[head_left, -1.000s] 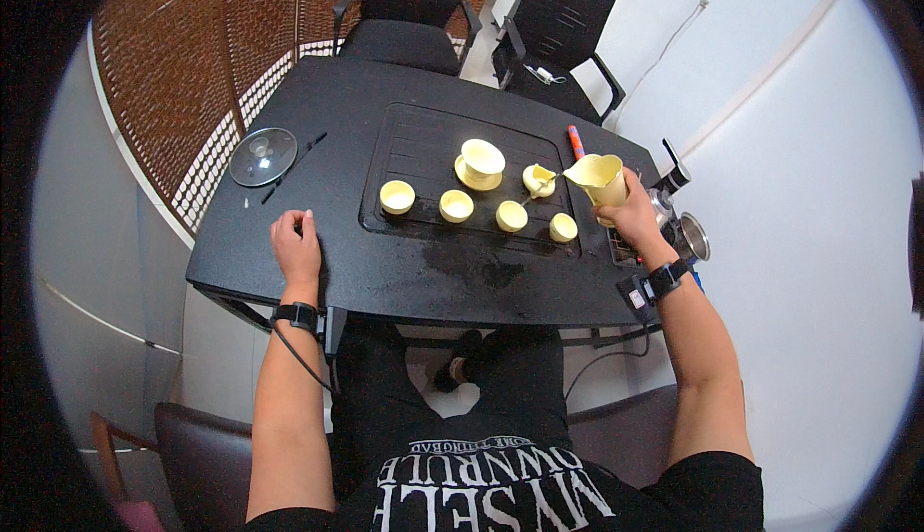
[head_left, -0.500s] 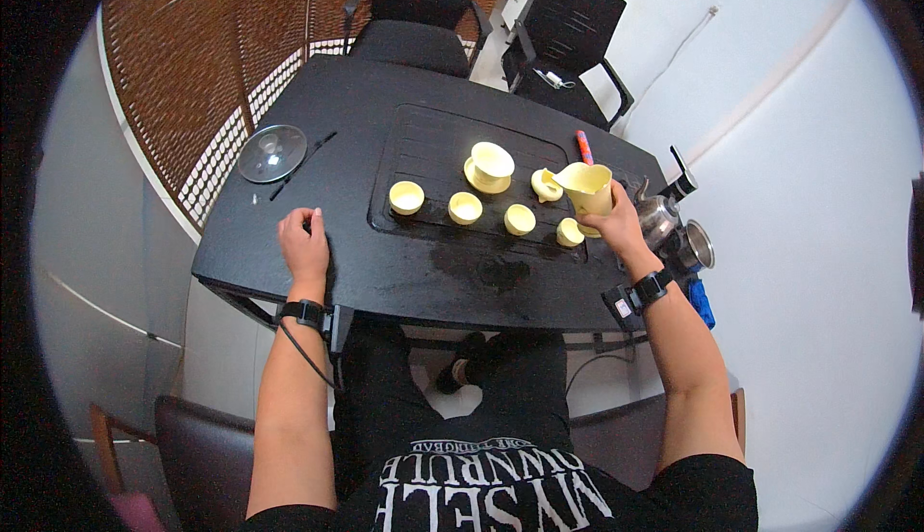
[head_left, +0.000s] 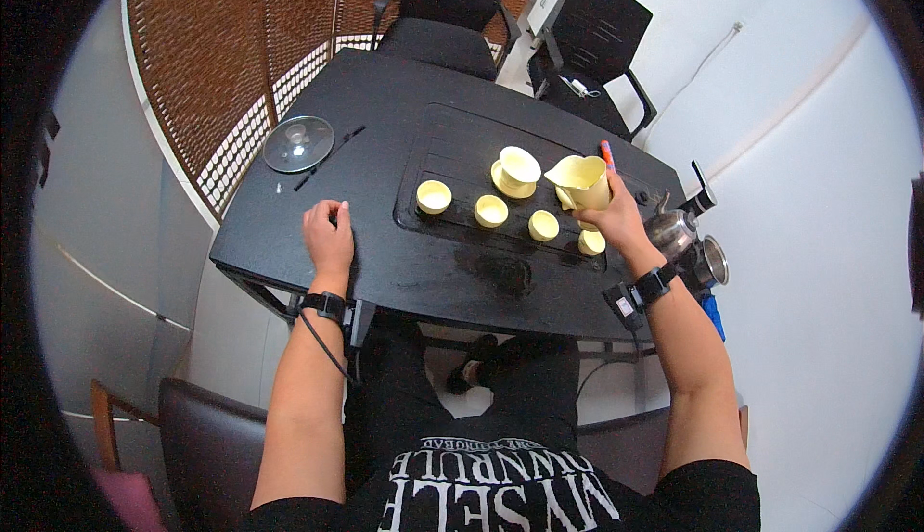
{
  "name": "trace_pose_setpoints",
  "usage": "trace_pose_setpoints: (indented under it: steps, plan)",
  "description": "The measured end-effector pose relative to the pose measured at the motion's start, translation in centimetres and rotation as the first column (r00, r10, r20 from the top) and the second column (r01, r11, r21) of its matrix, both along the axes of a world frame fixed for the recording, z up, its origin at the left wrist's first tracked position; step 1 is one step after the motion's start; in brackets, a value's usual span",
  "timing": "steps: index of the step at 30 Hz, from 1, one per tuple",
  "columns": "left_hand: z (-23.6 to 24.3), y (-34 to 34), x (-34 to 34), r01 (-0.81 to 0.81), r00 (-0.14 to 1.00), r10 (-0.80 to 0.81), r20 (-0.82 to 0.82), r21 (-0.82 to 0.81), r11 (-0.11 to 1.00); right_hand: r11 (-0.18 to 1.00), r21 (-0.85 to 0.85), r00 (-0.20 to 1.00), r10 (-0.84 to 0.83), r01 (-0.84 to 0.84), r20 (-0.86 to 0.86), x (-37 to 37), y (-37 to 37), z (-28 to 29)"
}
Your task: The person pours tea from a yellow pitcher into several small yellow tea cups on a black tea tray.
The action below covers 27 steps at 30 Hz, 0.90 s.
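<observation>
My right hand (head_left: 617, 215) grips a yellow pitcher (head_left: 583, 181) above the right part of the black tea tray (head_left: 452, 128), partly hiding a small yellow piece under it and the rightmost yellow cup (head_left: 591, 242). A yellow lidded bowl on a saucer (head_left: 517, 173) stands left of the pitcher. In front of it stand more yellow cups (head_left: 433, 195), (head_left: 491, 211), (head_left: 543, 226) in a row. My left hand (head_left: 327, 229) rests on the black table left of the tray, its fingers curled in, with nothing visible in them.
A glass lid (head_left: 298, 142) and a thin black stick (head_left: 329, 158) lie at the back left. At the right are an orange-red tube (head_left: 607, 154), a steel kettle (head_left: 672, 234) and a steel pot (head_left: 712, 261). Two black chairs (head_left: 592, 32) stand behind the table.
My right hand has moved the pitcher leftward, over the small yellow piece on the tray. My left hand stays resting on the table. The whole view has shifted slightly.
</observation>
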<state>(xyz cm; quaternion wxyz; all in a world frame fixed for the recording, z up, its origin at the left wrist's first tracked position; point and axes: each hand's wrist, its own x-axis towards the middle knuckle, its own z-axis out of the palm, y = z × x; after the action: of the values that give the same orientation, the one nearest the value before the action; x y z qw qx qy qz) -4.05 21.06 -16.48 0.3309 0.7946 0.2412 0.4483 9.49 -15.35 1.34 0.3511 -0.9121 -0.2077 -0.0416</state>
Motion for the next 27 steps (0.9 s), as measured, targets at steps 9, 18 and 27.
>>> trace_pose_setpoints:
  steps: [9, 18, 27]
  plan:
    - [0.2, -0.3, 0.1, 0.009, 1.0, -0.009, 0.007, -0.025, 1.0, 0.997, -0.065, 0.998, 0.038, -0.035, 0.042, 0.5, 1.1, 0.1]
    - [-0.1, -0.2, 0.1, 0.012, 1.0, -0.011, 0.004, -0.019, 1.0, 0.994, -0.111, 0.996, 0.034, -0.025, 0.077, -0.1, 1.8, 1.6]
    - [-0.2, -0.2, 0.1, 0.012, 1.0, -0.012, 0.003, -0.001, 1.0, 0.997, -0.079, 0.998, 0.002, 0.003, 0.058, 0.0, 1.6, 2.8]
